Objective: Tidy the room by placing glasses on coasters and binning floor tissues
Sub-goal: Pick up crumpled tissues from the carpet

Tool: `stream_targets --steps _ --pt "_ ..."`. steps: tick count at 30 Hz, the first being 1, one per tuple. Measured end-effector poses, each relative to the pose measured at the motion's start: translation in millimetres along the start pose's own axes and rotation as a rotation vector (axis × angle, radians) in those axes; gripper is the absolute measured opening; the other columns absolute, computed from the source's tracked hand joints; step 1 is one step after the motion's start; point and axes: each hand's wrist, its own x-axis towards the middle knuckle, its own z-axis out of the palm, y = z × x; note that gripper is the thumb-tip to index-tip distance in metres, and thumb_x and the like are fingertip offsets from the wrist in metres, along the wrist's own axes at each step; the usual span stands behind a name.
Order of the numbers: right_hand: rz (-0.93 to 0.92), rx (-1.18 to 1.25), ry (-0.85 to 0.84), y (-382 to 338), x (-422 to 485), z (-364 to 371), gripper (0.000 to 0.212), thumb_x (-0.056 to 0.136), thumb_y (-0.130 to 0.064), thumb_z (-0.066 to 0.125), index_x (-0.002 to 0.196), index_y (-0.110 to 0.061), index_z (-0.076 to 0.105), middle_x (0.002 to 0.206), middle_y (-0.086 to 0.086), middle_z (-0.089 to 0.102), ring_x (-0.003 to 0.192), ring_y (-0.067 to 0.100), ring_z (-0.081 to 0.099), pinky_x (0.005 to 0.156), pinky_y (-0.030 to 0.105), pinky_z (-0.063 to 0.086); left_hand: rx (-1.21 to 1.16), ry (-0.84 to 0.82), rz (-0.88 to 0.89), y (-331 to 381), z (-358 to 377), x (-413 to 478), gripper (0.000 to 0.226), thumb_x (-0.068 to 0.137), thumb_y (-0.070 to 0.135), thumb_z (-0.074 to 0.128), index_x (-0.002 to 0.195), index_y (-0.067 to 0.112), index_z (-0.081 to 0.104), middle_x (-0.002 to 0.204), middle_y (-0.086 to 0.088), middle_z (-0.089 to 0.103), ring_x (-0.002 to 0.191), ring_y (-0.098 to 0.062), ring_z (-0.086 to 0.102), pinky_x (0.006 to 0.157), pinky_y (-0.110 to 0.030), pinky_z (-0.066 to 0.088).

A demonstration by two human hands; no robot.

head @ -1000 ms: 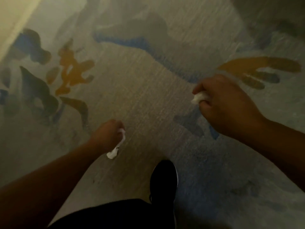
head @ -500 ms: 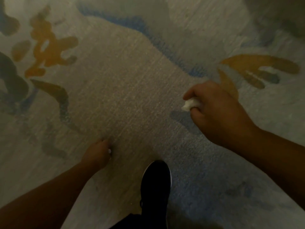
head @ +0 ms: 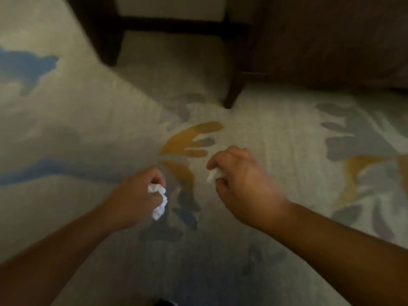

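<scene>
White crumpled tissue (head: 159, 202) sits clenched in the curled fingers of the left hand (head: 138, 196) while the right hand (head: 240, 180) grips a second wad (head: 215, 175), both hands held above the patterned carpet (head: 88, 129) near dark wooden furniture legs (head: 234, 89).

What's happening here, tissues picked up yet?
A person stands over a patterned carpet, both arms out in front. The left hand grips the left tissue, a crumpled white wad that hangs partly out of the fist. The right hand grips the right tissue, mostly tucked under the fingers. Both tissues are off the floor. A dark furniture leg stands ahead. No bin, glasses or coasters are in view, so binning is not yet done.
</scene>
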Motion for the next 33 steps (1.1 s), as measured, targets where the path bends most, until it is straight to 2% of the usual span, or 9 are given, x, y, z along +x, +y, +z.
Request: stream_targets --steps 5,9,12,16,18,24,26,29,33 --pt "0.271 0.062 0.161 55.7 -62.3 -66.6 0.028 0.092 -0.021 0.050 0.117 -0.032 0.054 0.111 -0.011 0.046 0.102 0.007 0.044 0.079 0.016 0.033 0.315 -0.159 0.190 99.8 73.4 24.2 0.012 0.077 -0.016 0.049 0.078 -0.004 0.051 0.058 -0.017 0.064 0.043 -0.014 0.060 0.040 -0.023 0.045" --pt "0.484 0.122 0.281 95.2 -129.8 -106.8 0.031 0.091 -0.016 0.047 0.119 -0.030 0.054 0.117 -0.008 0.045 0.099 0.009 0.048 0.080 0.018 0.040 0.534 -0.215 0.359 161.8 147.4 22.0 0.015 0.075 -0.004 0.057 0.073 0.011 0.058 0.067 -0.010 0.067 0.054 -0.021 0.065 0.045 -0.027 0.047" --pt "0.631 0.163 0.364 118.7 -185.1 -134.0 0.032 0.091 -0.014 0.047 0.119 -0.028 0.055 0.121 -0.004 0.048 0.105 0.014 0.052 0.078 0.018 0.038 0.631 -0.266 0.418 203.8 205.6 4.6 0.017 0.076 0.002 0.057 0.072 0.019 0.060 0.080 -0.005 0.065 0.061 -0.020 0.066 0.047 -0.023 0.049" --pt "0.792 0.248 0.423 135.5 -257.3 -168.6 0.030 0.093 -0.014 0.045 0.117 -0.028 0.056 0.107 -0.003 0.060 0.099 0.015 0.056 0.073 0.021 0.037 0.749 -0.347 0.510 259.7 277.7 -32.6 0.016 0.077 0.006 0.059 0.078 0.022 0.062 0.093 -0.001 0.062 0.069 -0.012 0.062 0.047 -0.010 0.040" --pt "0.860 0.302 0.427 137.9 -289.6 -190.5 0.029 0.094 -0.015 0.044 0.118 -0.028 0.055 0.105 -0.003 0.060 0.097 0.015 0.055 0.071 0.022 0.036 0.793 -0.395 0.543 289.7 306.9 -56.7 0.016 0.079 0.008 0.057 0.082 0.023 0.060 0.092 0.001 0.063 0.070 -0.011 0.062 0.049 -0.013 0.041" --pt "0.967 0.425 0.476 135.3 -368.5 -262.8 0.028 0.095 -0.018 0.046 0.119 -0.030 0.055 0.110 -0.005 0.063 0.095 0.011 0.056 0.071 0.021 0.038 0.956 -0.475 0.632 372.3 364.7 -134.6 0.019 0.086 0.019 0.057 0.091 0.034 0.048 0.084 0.005 0.060 0.071 -0.010 0.057 0.056 -0.027 0.045" --pt "1.000 0.453 0.503 133.5 -387.4 -279.7 0.028 0.095 -0.018 0.046 0.118 -0.031 0.055 0.110 -0.005 0.064 0.094 0.012 0.057 0.071 0.023 0.040 0.982 -0.511 0.667 392.6 377.4 -153.6 0.020 0.087 0.019 0.058 0.091 0.035 0.046 0.082 0.004 0.059 0.068 -0.009 0.054 0.056 -0.026 0.042" --pt "1.030 0.510 0.558 131.4 -413.5 -299.5 0.030 0.094 -0.012 0.047 0.116 -0.029 0.059 0.110 -0.004 0.065 0.099 0.016 0.061 0.079 0.030 0.051 1.000 -0.597 0.701 412.4 396.6 -175.6 0.018 0.089 0.017 0.057 0.093 0.032 0.049 0.079 0.009 0.056 0.067 -0.007 0.052 0.052 -0.025 0.037" --pt "1.112 0.526 0.580 133.0 -440.1 -315.0 0.034 0.091 -0.004 0.047 0.113 -0.025 0.063 0.110 -0.002 0.062 0.098 0.018 0.060 0.080 0.035 0.052 1.058 -0.705 0.719 428.1 422.9 -187.8 0.016 0.088 0.012 0.057 0.084 0.027 0.057 0.081 0.013 0.053 0.070 -0.003 0.051 0.054 -0.019 0.033"
